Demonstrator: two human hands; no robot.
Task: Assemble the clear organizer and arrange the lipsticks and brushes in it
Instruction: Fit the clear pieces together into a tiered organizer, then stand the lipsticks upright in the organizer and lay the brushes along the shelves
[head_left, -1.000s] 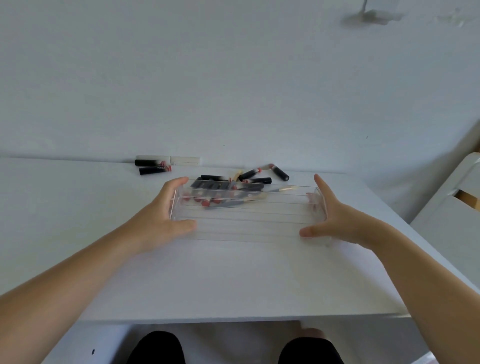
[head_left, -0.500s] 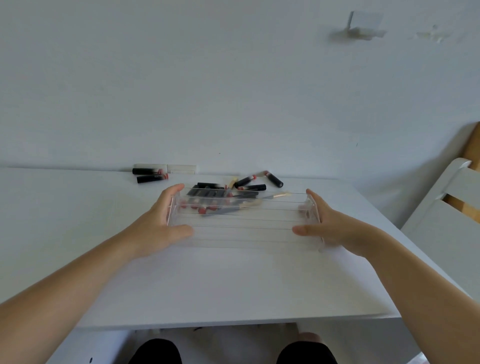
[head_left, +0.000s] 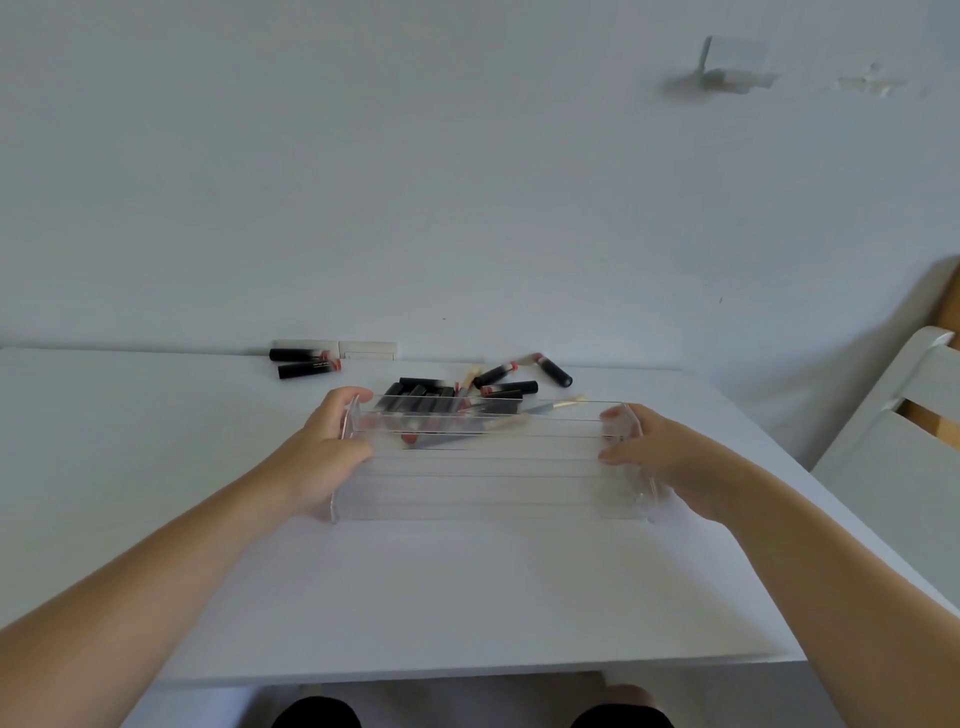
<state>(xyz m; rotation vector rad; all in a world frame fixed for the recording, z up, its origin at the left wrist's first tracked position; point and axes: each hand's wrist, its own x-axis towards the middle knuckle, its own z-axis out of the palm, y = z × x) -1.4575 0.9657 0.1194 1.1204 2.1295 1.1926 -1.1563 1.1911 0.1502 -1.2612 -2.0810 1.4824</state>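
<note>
While both hands are on it, the clear organizer (head_left: 493, 467) sits on the white surface (head_left: 467, 587), roughly in the middle and a bit toward the far side. The left hand (head_left: 324, 452) has its grip on the left end panel: fingers curled over the top back corner, thumb lying along the front. The right hand (head_left: 660, 452) does the same at the right end panel, fingers wrapped over the top, thumb pointing in along the front. So both grips are holding the organizer by its ends, one hand per side.

The organizer is see-through with several long horizontal lines running side to side, like stepped tiers. I can't tell if its base is flat on the surface or slightly lifted.

Right behind it there's a messy pile of lipsticks (head_left: 441, 395), black tubes with reddish ends, partly seen through the plastic and blurry, so no exact count from me. A brush (head_left: 550, 408) with a pale handle lies angled at the pile's right side. Two more dark lipstick tubes (head_left: 524, 376) lie at angles just behind the pile, and a separate pair of lipsticks (head_left: 306, 362) lies well off to the left near the wall, next to a white wall socket (head_left: 366, 349).

A white chair (head_left: 893, 447) stands at the right of the surface.
</note>
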